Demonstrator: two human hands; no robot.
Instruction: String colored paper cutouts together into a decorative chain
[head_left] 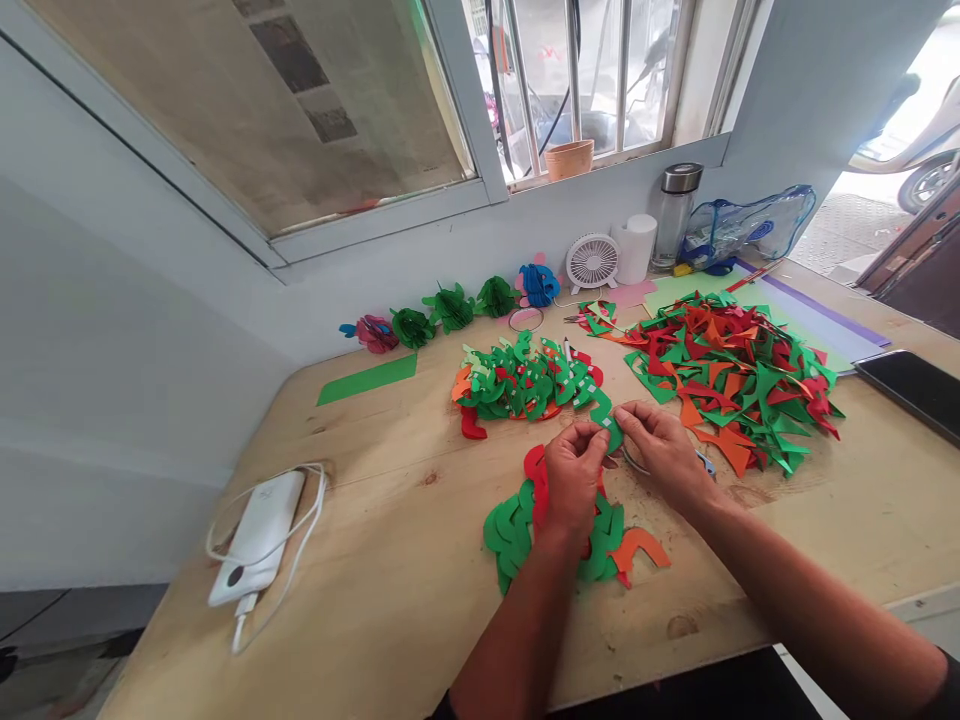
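A curved green paper cutout (602,408) with small white squares on it is pinched between the fingertips of my left hand (576,475) and my right hand (666,455). Both hands are closed on its near end. Just beyond lies a heap of green and red cutouts (517,378), many bearing white squares. Partly hidden beneath my left forearm is a second pile, of green and red curved cutouts (510,535). An orange arch-shaped cutout (643,547) lies at its right. Under my right hand, something with a blue-grey edge (706,464) shows only in part.
Jagged paper scraps (750,370) are heaped at the right, by a black phone (915,390). A white power bank (262,535) with its cable lies left. Folded paper ornaments (453,308), a small fan (592,262) and a glass bottle (675,220) line the wall. A green strip (367,379) lies nearby.
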